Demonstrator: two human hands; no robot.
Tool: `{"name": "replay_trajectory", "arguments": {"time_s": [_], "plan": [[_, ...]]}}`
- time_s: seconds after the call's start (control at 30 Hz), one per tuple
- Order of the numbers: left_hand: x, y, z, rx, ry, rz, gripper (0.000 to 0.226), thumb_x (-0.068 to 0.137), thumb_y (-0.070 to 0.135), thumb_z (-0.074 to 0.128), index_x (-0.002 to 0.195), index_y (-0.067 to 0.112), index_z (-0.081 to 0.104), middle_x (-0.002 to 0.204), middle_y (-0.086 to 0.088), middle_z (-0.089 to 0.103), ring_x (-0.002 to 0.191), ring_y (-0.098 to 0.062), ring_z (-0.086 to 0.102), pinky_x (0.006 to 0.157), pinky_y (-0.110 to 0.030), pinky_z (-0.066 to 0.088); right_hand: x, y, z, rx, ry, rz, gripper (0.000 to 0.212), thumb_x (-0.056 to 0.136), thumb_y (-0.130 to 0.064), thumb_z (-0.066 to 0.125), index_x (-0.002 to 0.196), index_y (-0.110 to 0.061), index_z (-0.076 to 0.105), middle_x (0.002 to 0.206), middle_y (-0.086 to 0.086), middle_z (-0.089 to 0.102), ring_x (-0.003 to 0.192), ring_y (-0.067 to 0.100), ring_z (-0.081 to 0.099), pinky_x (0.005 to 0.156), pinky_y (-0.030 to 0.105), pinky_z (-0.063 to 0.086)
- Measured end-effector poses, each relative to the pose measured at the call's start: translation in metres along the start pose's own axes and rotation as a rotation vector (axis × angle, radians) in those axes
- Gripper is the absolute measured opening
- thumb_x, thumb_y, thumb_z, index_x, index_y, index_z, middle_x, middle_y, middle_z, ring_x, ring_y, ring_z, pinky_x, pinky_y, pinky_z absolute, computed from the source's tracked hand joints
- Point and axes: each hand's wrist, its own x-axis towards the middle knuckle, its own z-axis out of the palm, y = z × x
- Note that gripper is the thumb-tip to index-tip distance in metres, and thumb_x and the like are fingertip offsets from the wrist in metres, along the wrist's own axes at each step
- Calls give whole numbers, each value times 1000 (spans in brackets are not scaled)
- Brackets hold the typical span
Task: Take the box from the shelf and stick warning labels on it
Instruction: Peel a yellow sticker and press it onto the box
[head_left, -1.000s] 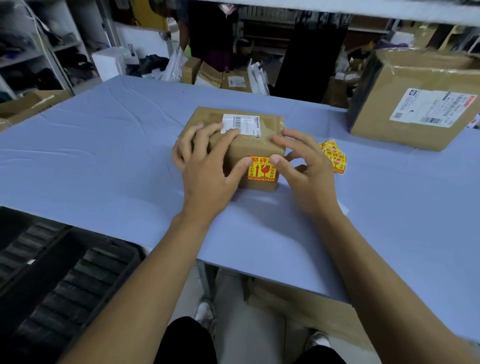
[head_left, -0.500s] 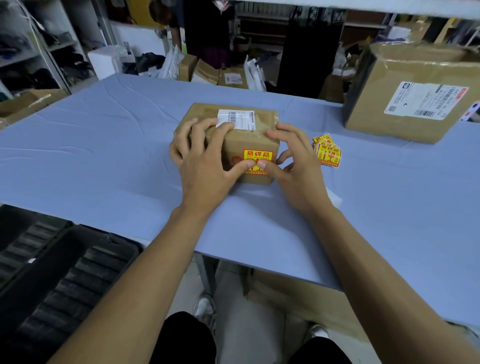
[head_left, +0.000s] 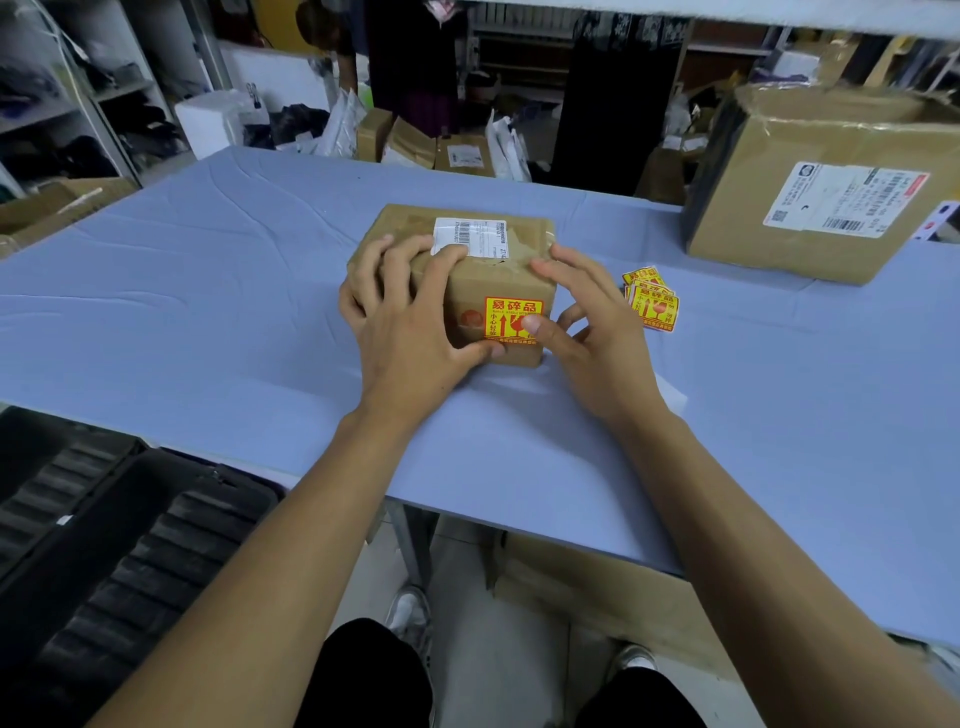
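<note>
— Hands first! What is the left hand (head_left: 410, 317) doing in the head view?

— It lies over the left part of the box (head_left: 467, 275), fingers spread on top and thumb low on the near side. It holds the box so it stays put.

— And the right hand (head_left: 592, 332)?

— Its thumb presses on the yellow warning label (head_left: 511, 318) stuck on the near side. The other fingers are loose and bent by the right edge. It grips nothing.

— Where is the box?

— On the blue table (head_left: 208, 312), right in front of the person. A white barcode sticker (head_left: 470, 236) is on top.

— So which step is this?

— I think it is rubbing the label flat. The box is off the shelf already.

— What comes next?

— More labels (head_left: 652, 304) sit in a little pile near the right hand. I guess one must be picked up, peeled, and stuck on a bare side. That may need turning the box.
</note>
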Motion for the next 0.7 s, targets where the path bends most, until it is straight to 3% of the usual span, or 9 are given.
{"name": "replay_trajectory", "arguments": {"time_s": [0.13,0.2,0.33,0.5,0.63,0.7], "plan": [[0,-2,1,-55,39,-2,71,74,74,58,132,31,54,142,1,46,141,-27,28,109,-50,26,-1,-1,-1,-4,14,-28,40,94,-18,65,133,-20,61,142,-9,46,78,-2,57,69,6,43],[1,-4,2,-58,54,11,65,81,71,54,132,30,55,142,0,48,140,-27,29,108,-51,27,-1,-1,-2,-2,6,-16,46,89,-18,71,134,-22,60,143,-11,45,75,2,59,68,9,46],[1,-3,1,-48,13,2,78,66,70,67,132,33,53,143,2,45,141,-26,26,109,-49,26,-2,1,-2,-30,-33,-16,65,77,-19,83,137,-27,57,144,-17,41,69,18,59,66,16,52],[1,-4,1,-57,41,19,65,80,68,57,132,30,55,143,1,46,141,-27,27,108,-53,27,1,1,0,9,37,-5,47,87,-23,73,132,-25,61,143,-11,49,66,9,56,65,9,44],[1,-2,1,-39,9,3,79,66,76,62,132,33,54,143,2,45,141,-26,27,109,-49,26,0,2,-1,-23,-10,3,62,78,-23,82,135,-29,58,144,-15,44,67,16,58,65,12,48],[1,-3,1,-39,19,13,72,71,71,63,132,33,55,142,2,47,141,-27,28,109,-50,27,1,1,-1,-15,13,9,57,80,-25,80,133,-28,60,145,-12,48,65,16,57,65,13,48]]}}
